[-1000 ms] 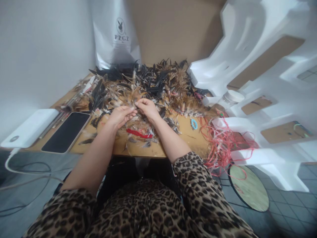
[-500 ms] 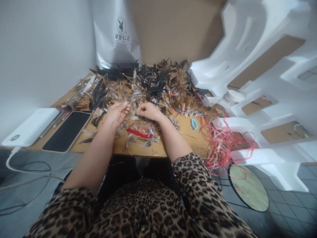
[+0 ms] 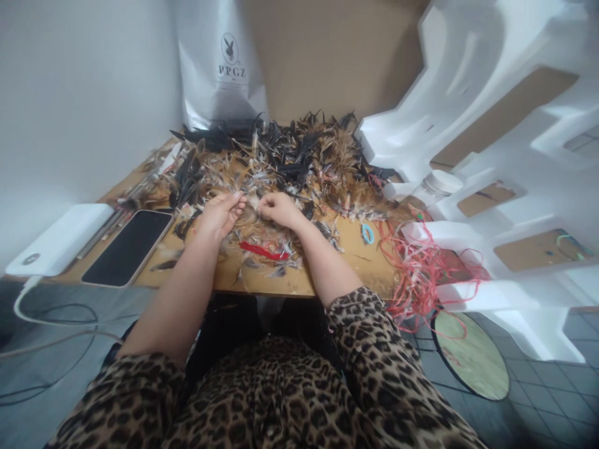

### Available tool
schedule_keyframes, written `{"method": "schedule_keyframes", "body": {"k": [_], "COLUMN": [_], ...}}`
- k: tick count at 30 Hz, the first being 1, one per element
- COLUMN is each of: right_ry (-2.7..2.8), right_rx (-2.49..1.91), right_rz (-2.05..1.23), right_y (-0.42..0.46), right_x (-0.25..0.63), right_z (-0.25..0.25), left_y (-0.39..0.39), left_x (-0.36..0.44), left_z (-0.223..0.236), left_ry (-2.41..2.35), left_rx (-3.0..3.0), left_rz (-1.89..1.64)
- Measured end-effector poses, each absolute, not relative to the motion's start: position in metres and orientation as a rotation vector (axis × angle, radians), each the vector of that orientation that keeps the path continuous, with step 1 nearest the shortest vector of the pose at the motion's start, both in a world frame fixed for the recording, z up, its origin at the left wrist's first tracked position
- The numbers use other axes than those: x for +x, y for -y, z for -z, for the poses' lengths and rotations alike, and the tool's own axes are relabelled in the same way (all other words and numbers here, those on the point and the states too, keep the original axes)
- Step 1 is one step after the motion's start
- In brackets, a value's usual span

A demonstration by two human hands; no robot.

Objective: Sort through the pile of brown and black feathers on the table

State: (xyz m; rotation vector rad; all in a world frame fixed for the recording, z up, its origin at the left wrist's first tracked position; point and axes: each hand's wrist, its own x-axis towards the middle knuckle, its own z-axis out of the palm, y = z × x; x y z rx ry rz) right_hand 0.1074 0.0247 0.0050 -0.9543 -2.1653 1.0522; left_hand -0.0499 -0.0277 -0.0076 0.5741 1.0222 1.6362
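A wooden table [image 3: 349,268] spans the space before the person. At its left lies a phone [image 3: 127,248]. Next comes the left hand [image 3: 221,215], fingertips drawn together at the near side of the loose feathers [image 3: 224,171], which spread beyond both hands. Between the forearms, nearer the body, a red strip [image 3: 264,251] runs mostly sideways, its right end slightly closer to the body. The right hand [image 3: 279,209] is curled beside the feathers, a small gap from the left; whether either grips a feather, I cannot tell.

The feathers [image 3: 337,153] are brown and black, sleeves [image 3: 374,337] leopard-print.
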Motion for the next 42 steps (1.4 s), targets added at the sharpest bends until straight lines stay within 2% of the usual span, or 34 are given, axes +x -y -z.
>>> {"method": "schedule_keyframes", "body": {"k": [4,9,25,42], "right_ry": [1.607,1.262,1.242,1.334], "right_rx": [-0.915,-0.817,-0.807,-0.778], "right_rz": [-1.577,-1.763,-1.592,-1.506], "right_y": [-0.028,-0.029,-0.014,-0.020], "right_x": [0.106,0.100,0.082,0.082], "right_z": [-0.006,-0.003,0.003,0.012], "left_y": [0.027,0.029,0.030,0.033], "left_x": [-0.051,-0.048,-0.042,-0.034], "left_z": [0.010,0.013,0.011,0.008], "left_ry": [-0.997,-0.967,-0.989,-1.321], "left_rx": [0.580,0.629,0.679,0.944], "left_rz": [-1.610,-1.498,-1.421,-1.489]}}
